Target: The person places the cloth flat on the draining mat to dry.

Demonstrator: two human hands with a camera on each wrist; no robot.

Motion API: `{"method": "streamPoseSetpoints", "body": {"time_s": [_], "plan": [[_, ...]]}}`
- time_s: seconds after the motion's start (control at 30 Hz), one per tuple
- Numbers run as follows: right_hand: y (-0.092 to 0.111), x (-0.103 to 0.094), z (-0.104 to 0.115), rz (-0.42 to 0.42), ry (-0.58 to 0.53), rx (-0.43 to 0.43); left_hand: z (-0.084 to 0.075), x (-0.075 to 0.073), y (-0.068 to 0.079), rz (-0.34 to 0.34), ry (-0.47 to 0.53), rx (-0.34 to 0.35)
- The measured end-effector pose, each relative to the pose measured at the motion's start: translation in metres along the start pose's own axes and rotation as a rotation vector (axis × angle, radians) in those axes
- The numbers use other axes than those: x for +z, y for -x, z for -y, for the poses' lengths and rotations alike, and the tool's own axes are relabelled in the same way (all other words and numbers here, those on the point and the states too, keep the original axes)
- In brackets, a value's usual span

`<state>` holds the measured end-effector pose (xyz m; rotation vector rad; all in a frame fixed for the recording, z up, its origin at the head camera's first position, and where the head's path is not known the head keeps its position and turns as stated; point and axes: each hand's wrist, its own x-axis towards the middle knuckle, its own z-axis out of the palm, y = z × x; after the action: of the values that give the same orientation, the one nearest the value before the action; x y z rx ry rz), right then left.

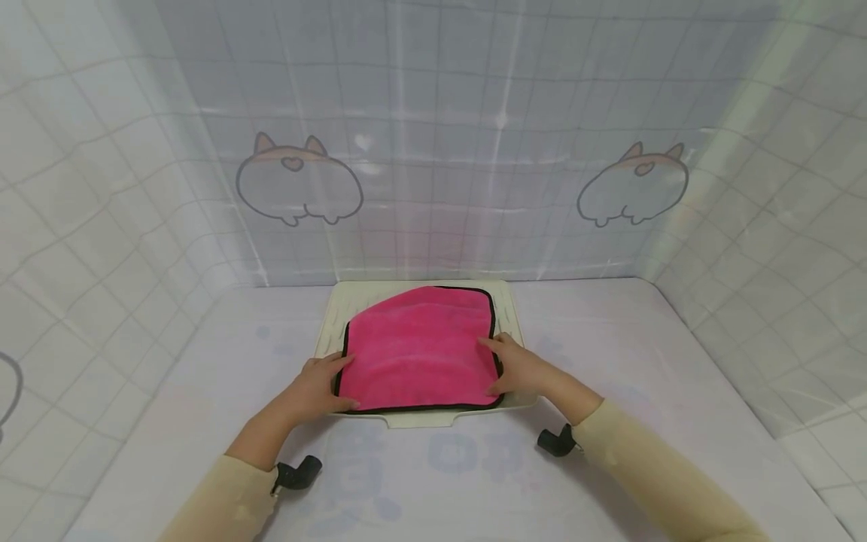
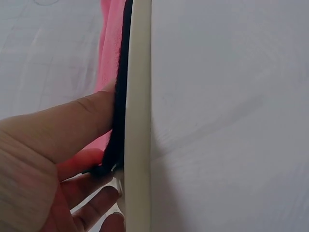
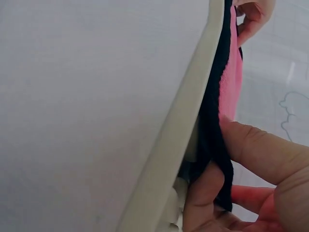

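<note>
A pink cloth (image 1: pixel 420 350) with black edging lies spread over a cream-coloured ridged tray (image 1: pixel 420 419), leaving the tray's back left corner and rim showing. At the cloth's front left part, my left hand (image 1: pixel 318 390) holds the edge; its thumb rests on the pink side in the left wrist view, while other fingers reach behind the black edging (image 2: pixel 120 92), partly hidden. My right hand (image 1: pixel 518 367) pinches the opposite side edge. In the right wrist view its thumb presses the pink face and a bent finger goes under the black trim (image 3: pixel 217 101).
The tray stands on a white patterned surface (image 1: pixel 406 482) against a back wall sheet (image 1: pixel 467 150) with grid lines and cartoon animal prints. Similar gridded sheets rise on the left and right. Black angled pieces (image 1: pixel 298 473) stick out at both sleeve cuffs.
</note>
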<state>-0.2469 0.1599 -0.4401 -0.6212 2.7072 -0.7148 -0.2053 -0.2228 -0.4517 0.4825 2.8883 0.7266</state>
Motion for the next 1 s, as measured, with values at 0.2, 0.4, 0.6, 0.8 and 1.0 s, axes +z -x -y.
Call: {"method": "streamPoseSetpoints", "body": {"time_s": [0.2, 0.4, 0.6, 0.8, 1.0], "plan": [[0.002, -0.003, -0.001, 0.033, 0.000, 0.005, 0.001, -0.003, 0.001, 0.025, -0.010, 0.001], [0.003, -0.017, -0.008, 0.116, -0.100, -0.009, 0.009, -0.011, -0.003, 0.045, 0.059, 0.022], [-0.012, -0.033, -0.021, 0.090, -0.232, -0.020, 0.018, -0.025, -0.019, 0.019, 0.224, -0.042], [-0.037, -0.038, -0.029, 0.013, -0.303, 0.018, 0.021, -0.031, -0.039, -0.018, 0.261, -0.037], [-0.059, -0.036, -0.035, -0.060, -0.472, 0.094, 0.025, -0.023, -0.060, -0.094, 0.330, -0.043]]}}
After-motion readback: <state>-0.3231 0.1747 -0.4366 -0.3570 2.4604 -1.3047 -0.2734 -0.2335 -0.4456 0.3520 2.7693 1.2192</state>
